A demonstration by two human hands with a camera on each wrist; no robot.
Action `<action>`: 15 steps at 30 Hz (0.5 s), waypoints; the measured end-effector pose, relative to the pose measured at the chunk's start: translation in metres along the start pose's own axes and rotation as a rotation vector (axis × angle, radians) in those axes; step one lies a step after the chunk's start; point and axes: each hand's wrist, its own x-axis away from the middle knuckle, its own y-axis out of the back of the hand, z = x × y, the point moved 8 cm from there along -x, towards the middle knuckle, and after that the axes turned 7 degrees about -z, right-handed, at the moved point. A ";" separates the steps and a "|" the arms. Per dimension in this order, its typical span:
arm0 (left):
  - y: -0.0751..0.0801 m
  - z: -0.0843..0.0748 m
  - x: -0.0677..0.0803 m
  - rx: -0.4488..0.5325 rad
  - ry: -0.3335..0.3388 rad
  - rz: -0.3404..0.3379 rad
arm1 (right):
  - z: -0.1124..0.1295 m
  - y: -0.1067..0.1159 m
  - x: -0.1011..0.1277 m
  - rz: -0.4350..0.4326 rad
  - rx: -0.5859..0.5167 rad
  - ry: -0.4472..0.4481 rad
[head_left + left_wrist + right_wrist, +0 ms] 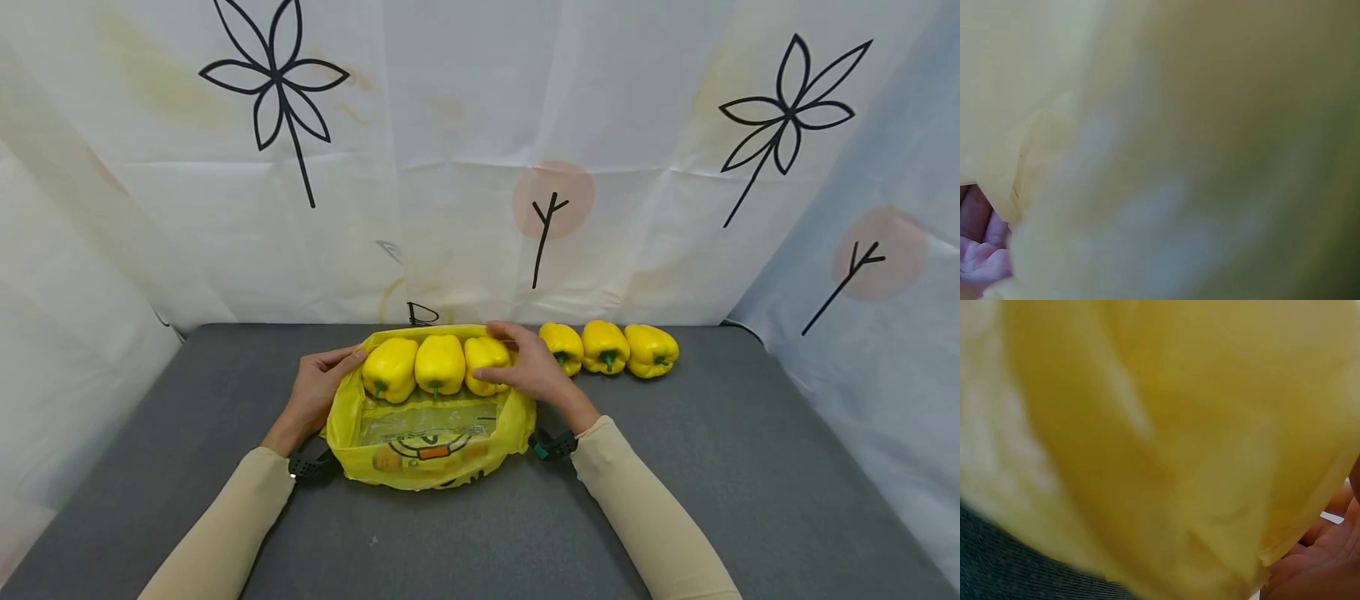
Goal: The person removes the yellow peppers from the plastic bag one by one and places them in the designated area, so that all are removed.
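A yellow plastic bag (pixel 408 467) lies on the table with its mouth spread wide. Inside, along its back side, three yellow bell peppers (pixel 440 365) stand in a row. My left hand (pixel 318 387) pinches the bag's left rim between thumb and fingers. Reaching over the right rim, my right hand (pixel 532 367) holds the rightmost pepper (pixel 480 354) in the bag, thumb in front and fingers behind. Bag film fills most of both wrist views, leaving only part of the left hand (pixel 985 250) and of the right hand (pixel 1316 562) showing.
Three more yellow bell peppers (pixel 605 347) sit in a row right of the bag, near the back edge of the grey table (pixel 750 467). A white patterned curtain (pixel 450 150) hangs behind the table and along its sides.
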 end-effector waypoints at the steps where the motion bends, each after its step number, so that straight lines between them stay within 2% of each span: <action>1: 0.000 0.000 0.000 0.002 -0.001 0.000 | 0.000 0.000 0.000 -0.001 0.006 -0.003; 15: 0.001 0.001 -0.001 -0.011 0.015 -0.016 | -0.007 -0.003 0.001 0.047 0.063 -0.097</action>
